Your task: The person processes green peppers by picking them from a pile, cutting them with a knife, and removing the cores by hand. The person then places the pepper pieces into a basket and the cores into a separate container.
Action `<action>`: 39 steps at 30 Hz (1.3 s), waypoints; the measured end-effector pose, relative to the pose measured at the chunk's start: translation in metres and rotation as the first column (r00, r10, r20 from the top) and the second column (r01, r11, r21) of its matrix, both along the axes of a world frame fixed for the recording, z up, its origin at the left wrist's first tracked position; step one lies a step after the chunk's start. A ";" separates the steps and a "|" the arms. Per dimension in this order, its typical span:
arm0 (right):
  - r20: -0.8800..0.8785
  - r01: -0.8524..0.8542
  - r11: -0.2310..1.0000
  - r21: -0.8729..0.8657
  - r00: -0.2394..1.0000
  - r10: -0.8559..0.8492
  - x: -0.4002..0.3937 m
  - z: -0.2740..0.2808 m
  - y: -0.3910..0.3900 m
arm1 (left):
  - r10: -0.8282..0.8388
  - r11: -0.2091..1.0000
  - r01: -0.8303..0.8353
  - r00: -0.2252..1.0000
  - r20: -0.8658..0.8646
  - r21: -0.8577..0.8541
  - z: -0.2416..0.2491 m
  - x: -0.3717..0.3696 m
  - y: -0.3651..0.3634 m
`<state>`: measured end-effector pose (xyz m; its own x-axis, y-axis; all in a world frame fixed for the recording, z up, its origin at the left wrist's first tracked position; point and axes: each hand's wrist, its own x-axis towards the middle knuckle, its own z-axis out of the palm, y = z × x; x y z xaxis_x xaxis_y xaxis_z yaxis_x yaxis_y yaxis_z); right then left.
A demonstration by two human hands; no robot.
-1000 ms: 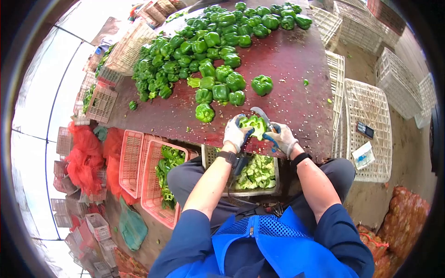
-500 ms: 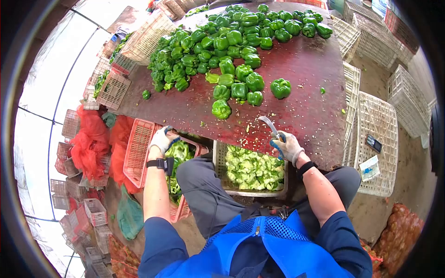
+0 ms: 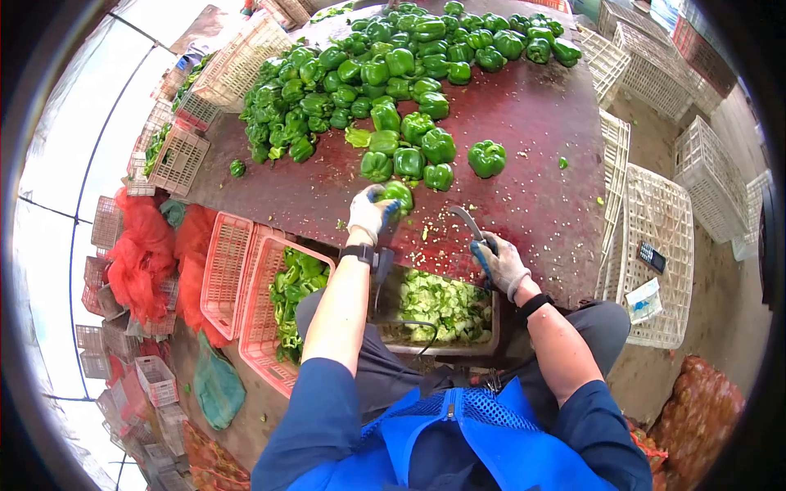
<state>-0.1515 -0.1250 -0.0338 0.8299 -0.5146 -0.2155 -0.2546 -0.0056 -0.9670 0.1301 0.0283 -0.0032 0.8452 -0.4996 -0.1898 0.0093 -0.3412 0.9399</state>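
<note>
Low centre, the metal tray [image 3: 491, 327] holds cut scraps. Right hand [image 3: 501, 263] grips a curved knife [image 3: 468, 221]. Left hand [image 3: 370, 213] closes on a green bell pepper [image 3: 399, 193] at the worktop [image 3: 532, 164] edge: light, firm, glossy-slick, probably best cupped around its shoulders.

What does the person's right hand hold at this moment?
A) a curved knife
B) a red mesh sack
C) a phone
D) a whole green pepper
A: the right hand grips a curved knife, blade up, above the tub of trimmings, while the left hand is on a green pepper.
</note>
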 end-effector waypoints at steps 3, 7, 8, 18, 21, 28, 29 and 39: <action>0.022 0.045 0.998 -0.052 0.999 -0.044 0.002 0.005 0.002 | -0.198 0.973 0.132 0.899 0.391 0.189 -0.020 -0.028 0.003; 0.056 0.066 0.996 -0.059 0.996 -0.063 0.001 0.007 0.006 | -0.334 0.938 0.317 0.711 0.619 0.141 -0.001 -0.101 -0.009; 0.043 0.068 0.996 -0.057 0.997 -0.066 0.000 0.008 0.007 | -0.325 0.942 0.291 0.670 0.667 0.167 0.003 -0.110 -0.014; 0.016 0.079 0.958 -0.276 0.997 -0.078 0.007 -0.008 0.008 | -0.263 0.956 0.268 0.601 0.754 0.120 -0.012 -0.125 -0.028; -0.024 0.011 0.992 -0.123 1.000 -0.014 0.007 0.000 0.003 | -0.263 0.953 0.281 0.594 0.760 0.111 -0.015 -0.123 -0.027; -0.153 -0.088 0.995 0.050 0.984 0.095 0.012 -0.003 0.006 | -0.228 0.958 0.285 0.662 0.714 0.041 -0.019 -0.116 -0.026; -0.144 -0.109 0.977 -0.183 0.986 0.083 0.010 -0.015 0.016 | -0.183 0.968 0.250 0.752 0.633 -0.017 -0.015 -0.119 -0.029; -0.176 -0.207 0.934 -0.291 0.971 0.161 -0.014 0.016 0.022 | 0.068 0.961 -0.074 0.997 -0.031 -0.266 -0.038 -0.100 -0.028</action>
